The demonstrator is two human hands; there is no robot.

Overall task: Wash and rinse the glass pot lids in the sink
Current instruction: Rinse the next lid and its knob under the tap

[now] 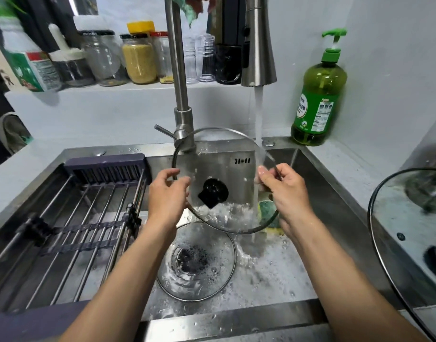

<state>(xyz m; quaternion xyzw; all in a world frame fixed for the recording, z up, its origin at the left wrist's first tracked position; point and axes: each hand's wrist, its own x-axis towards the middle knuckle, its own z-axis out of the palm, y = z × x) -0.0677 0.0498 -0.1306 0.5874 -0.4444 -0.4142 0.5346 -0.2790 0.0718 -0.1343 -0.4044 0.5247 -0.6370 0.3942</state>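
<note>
A glass pot lid with a black knob and a metal rim is held tilted on edge over the steel sink. My left hand holds its left rim, fingers curled round the edge. My right hand pinches the right rim. Water from the faucet head runs down onto the lid's right side. A second glass lid lies flat in soapy water on the sink floor, over the drain. A third, larger lid rests on the counter at the right.
A wire drying rack spans the sink's left half. A green and yellow sponge lies behind the held lid. A green dish soap bottle stands at the back right corner. Jars line the shelf behind the faucet.
</note>
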